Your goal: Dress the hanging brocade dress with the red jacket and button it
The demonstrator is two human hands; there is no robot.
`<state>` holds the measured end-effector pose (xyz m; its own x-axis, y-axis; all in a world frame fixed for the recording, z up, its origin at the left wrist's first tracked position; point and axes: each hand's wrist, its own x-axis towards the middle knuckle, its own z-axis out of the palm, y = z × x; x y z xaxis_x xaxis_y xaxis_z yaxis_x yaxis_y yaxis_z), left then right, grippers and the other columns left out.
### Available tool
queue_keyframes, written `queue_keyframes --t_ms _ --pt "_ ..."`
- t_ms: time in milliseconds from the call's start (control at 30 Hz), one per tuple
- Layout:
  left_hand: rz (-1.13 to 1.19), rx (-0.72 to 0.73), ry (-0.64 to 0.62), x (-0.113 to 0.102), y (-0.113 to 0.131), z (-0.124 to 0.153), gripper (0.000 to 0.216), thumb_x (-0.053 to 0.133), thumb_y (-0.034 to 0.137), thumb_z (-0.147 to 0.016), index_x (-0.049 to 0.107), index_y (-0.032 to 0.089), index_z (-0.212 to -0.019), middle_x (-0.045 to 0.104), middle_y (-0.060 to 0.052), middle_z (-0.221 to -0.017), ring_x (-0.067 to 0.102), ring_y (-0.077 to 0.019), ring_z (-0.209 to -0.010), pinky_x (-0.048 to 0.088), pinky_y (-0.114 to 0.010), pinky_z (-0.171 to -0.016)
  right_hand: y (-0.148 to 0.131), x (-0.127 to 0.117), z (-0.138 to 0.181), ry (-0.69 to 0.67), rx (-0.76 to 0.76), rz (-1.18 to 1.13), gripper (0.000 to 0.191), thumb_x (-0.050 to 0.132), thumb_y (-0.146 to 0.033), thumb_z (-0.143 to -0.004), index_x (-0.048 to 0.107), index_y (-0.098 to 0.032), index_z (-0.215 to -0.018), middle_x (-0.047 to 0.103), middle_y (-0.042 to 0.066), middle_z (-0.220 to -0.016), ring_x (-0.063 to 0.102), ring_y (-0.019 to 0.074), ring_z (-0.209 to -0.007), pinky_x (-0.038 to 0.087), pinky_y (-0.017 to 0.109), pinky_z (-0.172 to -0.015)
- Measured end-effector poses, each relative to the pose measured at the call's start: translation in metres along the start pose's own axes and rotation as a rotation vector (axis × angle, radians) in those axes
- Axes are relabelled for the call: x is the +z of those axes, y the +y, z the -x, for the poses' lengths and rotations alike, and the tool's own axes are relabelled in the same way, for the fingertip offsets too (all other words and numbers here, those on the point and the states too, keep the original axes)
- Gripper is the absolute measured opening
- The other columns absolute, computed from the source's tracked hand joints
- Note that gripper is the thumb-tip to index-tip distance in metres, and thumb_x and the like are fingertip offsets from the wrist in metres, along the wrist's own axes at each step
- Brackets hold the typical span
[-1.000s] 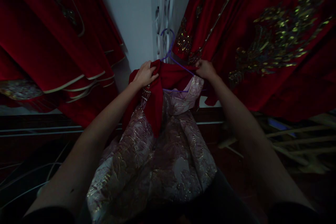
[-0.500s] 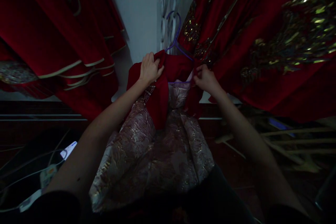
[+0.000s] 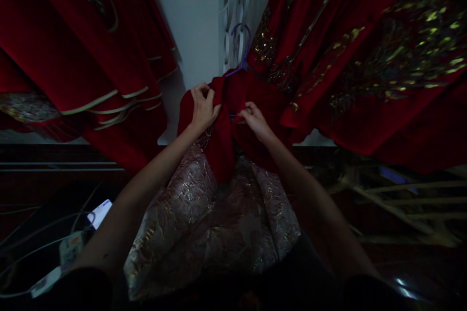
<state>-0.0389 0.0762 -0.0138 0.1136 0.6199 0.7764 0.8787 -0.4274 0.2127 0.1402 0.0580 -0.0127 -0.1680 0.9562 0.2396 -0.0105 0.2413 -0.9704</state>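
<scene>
A red jacket [image 3: 223, 153] lies over a shiny patterned pale dress [image 3: 193, 184], both on a purple hanger [image 3: 243, 58] whose hook sticks up above the collar. My left hand [image 3: 204, 106] grips the jacket's left front near the shoulder, fingers curled into the cloth. On the other side, my right hand [image 3: 254, 119] pinches the edge of the right front beside the neck opening. A bit of the hanger's lower bar shows between the two fronts. Beaded trim below my left hand is partly covered by it. The scene is dim.
Red garments with pale piping [image 3: 91, 102] hang at the left, and red gold-embroidered garments [image 3: 412, 58] at the right. Behind the hanger runs a white scrollwork metal frame [image 3: 237, 5]. A power strip [image 3: 71, 248], cables and a lit phone-like object [image 3: 99, 214] lie lower left.
My right hand has moved left toward the neck opening, bringing the jacket's right front across the dress top and the hanger. My left hand has shifted slightly left and down.
</scene>
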Motion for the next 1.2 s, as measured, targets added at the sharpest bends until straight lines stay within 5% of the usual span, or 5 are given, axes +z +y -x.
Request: queue_keyframes --t_ms 200,567,733,900,1200 --pt "-0.018 0.209 -0.36 0.001 0.03 0.046 0.018 0.056 0.024 -0.081 0.057 0.016 -0.097 0.056 -0.013 -0.102 0.052 -0.0296 -0.102 0.042 -0.043 -0.089 0.015 0.004 0.011 0.012 -0.192 0.045 0.014 0.047 -0.027 -0.078 0.035 -0.025 -0.085 0.042 -0.007 -0.07 0.044 0.0079 -0.059 0.041 0.02 -0.055" --pt "1.03 -0.431 0.119 0.022 0.044 0.062 0.034 0.068 0.018 -0.069 0.044 0.021 -0.093 0.059 0.003 -0.078 0.06 -0.0082 -0.07 0.047 -0.02 -0.067 0.015 -0.005 0.036 -0.083 -0.209 -0.071 0.035 0.07 -0.034 -0.071 0.055 -0.024 -0.102 0.061 0.002 -0.103 0.059 0.0145 -0.093 0.048 0.032 -0.091" --pt "1.22 -0.601 0.104 0.016 0.049 0.074 0.033 0.077 0.027 -0.064 0.055 0.018 -0.086 0.063 0.003 -0.071 0.062 -0.0076 -0.065 0.05 -0.019 -0.066 0.019 -0.004 0.04 -0.047 -0.231 -0.033 0.027 0.069 -0.037 -0.075 0.061 -0.022 -0.095 0.066 0.004 -0.099 0.063 0.0165 -0.093 0.05 0.035 -0.09" --pt "1.089 -0.57 0.21 0.009 0.055 0.067 0.022 0.073 0.031 -0.071 0.06 0.017 -0.082 0.069 -0.002 -0.081 0.067 -0.0116 -0.076 0.054 -0.023 -0.073 0.012 -0.001 0.044 -0.025 -0.285 0.069 0.022 0.065 -0.037 -0.079 0.063 -0.022 -0.095 0.068 0.004 -0.1 0.064 0.0157 -0.094 0.053 0.033 -0.087" --pt "0.979 -0.412 0.06 0.015 0.053 0.067 0.013 0.062 0.026 -0.08 0.062 0.018 -0.091 0.071 -0.005 -0.09 0.07 -0.0142 -0.085 0.056 -0.026 -0.08 0.01 -0.002 0.044 0.079 -0.34 0.171 0.022 0.061 -0.035 -0.083 0.065 -0.023 -0.101 0.067 0.004 -0.103 0.064 0.0148 -0.093 0.054 0.033 -0.087"
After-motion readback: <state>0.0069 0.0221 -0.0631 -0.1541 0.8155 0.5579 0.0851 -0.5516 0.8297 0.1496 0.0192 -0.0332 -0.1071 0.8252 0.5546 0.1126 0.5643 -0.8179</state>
